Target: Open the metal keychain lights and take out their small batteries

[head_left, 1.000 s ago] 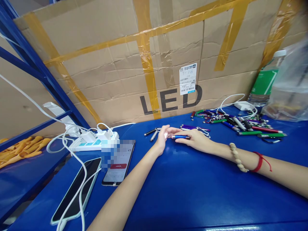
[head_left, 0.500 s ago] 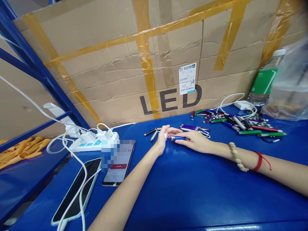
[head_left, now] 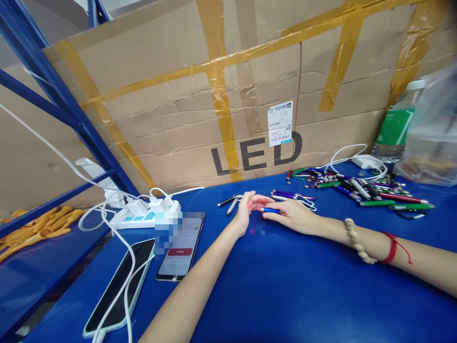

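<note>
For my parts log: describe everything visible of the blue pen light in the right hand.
The pen light is a slim, glossy blue tube, metal by its look. It lies roughly level just above the table, pinched by the right hand, which covers its rear half. Its free end points at the cupped left hand, where a red glow shows. Whether the two touch cannot be told.

Glossy blue pen light (head_left: 270,210), creased cardboard box (head_left: 171,119).
</note>
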`<action>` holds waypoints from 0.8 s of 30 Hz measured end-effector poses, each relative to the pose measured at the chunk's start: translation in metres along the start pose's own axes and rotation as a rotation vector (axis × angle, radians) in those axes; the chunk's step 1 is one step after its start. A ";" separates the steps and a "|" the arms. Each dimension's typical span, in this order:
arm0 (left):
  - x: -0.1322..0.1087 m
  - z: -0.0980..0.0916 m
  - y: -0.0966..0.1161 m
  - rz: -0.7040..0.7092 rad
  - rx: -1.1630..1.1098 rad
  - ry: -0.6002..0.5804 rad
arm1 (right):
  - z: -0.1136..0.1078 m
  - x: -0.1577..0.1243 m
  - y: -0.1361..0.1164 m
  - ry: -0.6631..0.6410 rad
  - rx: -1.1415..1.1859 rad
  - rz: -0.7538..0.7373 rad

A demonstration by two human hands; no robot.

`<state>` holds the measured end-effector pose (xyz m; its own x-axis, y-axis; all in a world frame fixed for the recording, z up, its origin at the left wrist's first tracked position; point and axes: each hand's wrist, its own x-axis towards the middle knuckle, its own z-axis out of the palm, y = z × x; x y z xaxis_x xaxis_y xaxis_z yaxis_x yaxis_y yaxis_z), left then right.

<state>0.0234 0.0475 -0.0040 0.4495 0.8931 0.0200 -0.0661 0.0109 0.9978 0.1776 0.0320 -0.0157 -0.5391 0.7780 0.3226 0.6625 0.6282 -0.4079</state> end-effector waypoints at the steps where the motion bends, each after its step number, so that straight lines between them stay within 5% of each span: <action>1: 0.000 0.000 0.000 -0.001 0.003 -0.006 | 0.000 0.000 0.000 0.006 0.000 0.001; 24: -0.002 0.000 -0.001 0.027 -0.021 0.002 | 0.003 0.001 -0.001 0.009 -0.099 -0.025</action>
<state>0.0224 0.0463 -0.0048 0.4456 0.8940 0.0464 -0.0966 -0.0035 0.9953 0.1753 0.0322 -0.0174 -0.5515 0.7621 0.3392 0.6976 0.6443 -0.3135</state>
